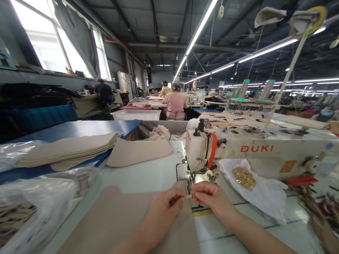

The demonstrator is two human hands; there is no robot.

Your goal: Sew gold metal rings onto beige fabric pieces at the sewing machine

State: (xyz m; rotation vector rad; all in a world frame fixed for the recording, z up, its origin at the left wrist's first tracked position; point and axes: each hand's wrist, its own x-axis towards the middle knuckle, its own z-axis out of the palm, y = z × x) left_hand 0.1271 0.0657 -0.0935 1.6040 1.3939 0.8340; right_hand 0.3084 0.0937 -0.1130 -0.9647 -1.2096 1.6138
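Observation:
My left hand (pixel 162 211) pinches one end of a small pale strip (pixel 188 196) above a large beige fabric panel (pixel 113 215). Facing it, my right hand (pixel 212 197) is closed at the fingertips on a tiny gold-coloured metal piece (pixel 193 194), which meets the strip; whether the strip passes through it I cannot tell. Both hands are just in front of the needle area of a white sewing machine (pixel 197 148). To the right of the needle, a pile of gold metal pieces (pixel 244 177) lies on a white cloth (pixel 265 195).
Beige cut panels (pixel 79 148) are stacked on a blue table (pixel 106 127) at left, near a clear plastic bag (pixel 58 197). Another panel (pixel 140 151) lies behind my hands. A thread stand pole (pixel 287 77) rises at right. A person in pink (pixel 175 104) sits ahead.

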